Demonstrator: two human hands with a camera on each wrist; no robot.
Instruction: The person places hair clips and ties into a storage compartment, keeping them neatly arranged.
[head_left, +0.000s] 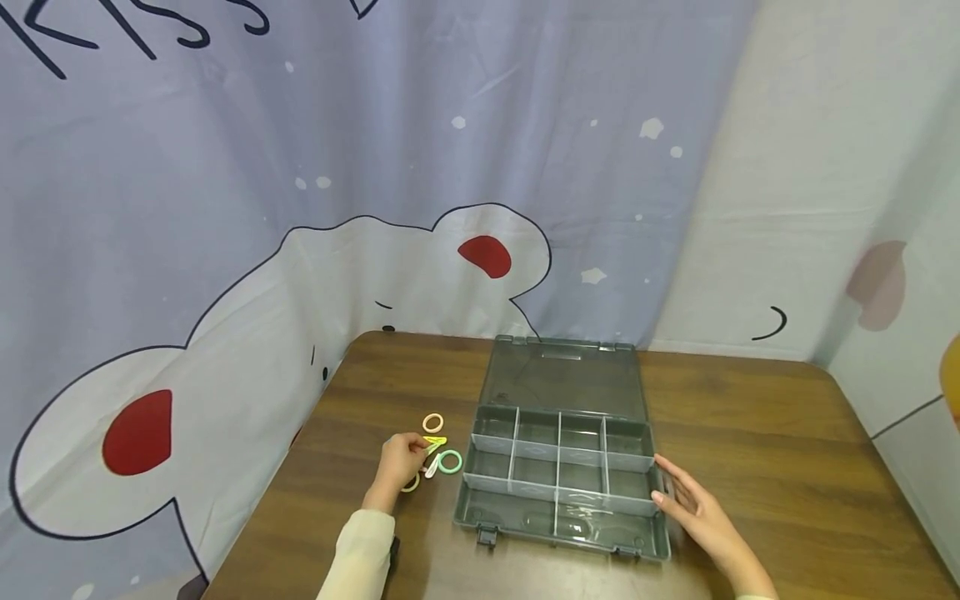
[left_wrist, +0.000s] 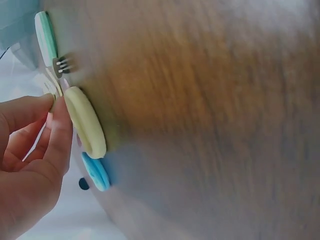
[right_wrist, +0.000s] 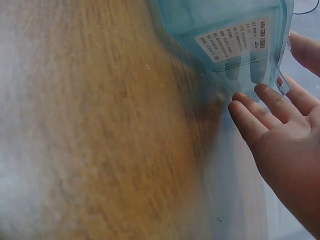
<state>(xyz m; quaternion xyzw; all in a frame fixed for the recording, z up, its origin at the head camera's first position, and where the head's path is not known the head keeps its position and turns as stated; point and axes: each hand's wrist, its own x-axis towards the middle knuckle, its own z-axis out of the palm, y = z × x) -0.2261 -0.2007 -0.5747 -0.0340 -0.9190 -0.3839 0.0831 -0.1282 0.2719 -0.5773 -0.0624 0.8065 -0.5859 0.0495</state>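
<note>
Between thumb and index finger, my left hand (head_left: 402, 463) pinches a slim pale hair clip (left_wrist: 56, 86), mostly covered by the fingertips. Close by in the left wrist view are a pale yellow hair tie (left_wrist: 85, 122), a blue hair tie (left_wrist: 96, 172) and a green-and-white toothed clip (left_wrist: 46, 37). A yellow hair clip (head_left: 436, 439), a white clip (head_left: 432, 467) and a green hair tie (head_left: 450, 462) lie right of that hand in the head view. My right hand (head_left: 701, 517) rests at the right side of a clear grey compartment box (head_left: 558, 483), fingers extended and thumb at its rim.
The box stands with its lid (head_left: 566, 379) folded back toward the patterned curtain (head_left: 405, 167). White dividers split it into several compartments. A peach hair tie (head_left: 432, 423) lies beyond my left hand on the brown wooden table (head_left: 757, 433). A printed label (right_wrist: 235, 40) shows on the box.
</note>
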